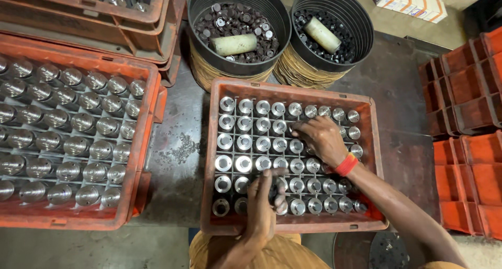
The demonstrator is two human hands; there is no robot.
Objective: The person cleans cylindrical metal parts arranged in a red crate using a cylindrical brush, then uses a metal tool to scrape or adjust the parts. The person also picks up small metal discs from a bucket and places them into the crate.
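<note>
An orange crate point(215, 159) in front of me holds a grid of shiny metal cylinders point(243, 143), each upright in its own cell. My left hand point(261, 209) hovers over the crate's near rows, fingers curled around small dark parts. My right hand point(320, 138), with a red band at the wrist, reaches into the middle rows, fingertips touching the top of one cylinder. Whether it pinches a small part I cannot tell.
Two round black tubs point(196, 18) point(366, 33) of small dark parts, each with a pale cylinder lying inside, stand behind the crate. A larger orange crate point(141, 154) of metal cylinders sits left. Empty orange crates point(470, 143) are stacked right. Metal chips lie on the table point(180, 149).
</note>
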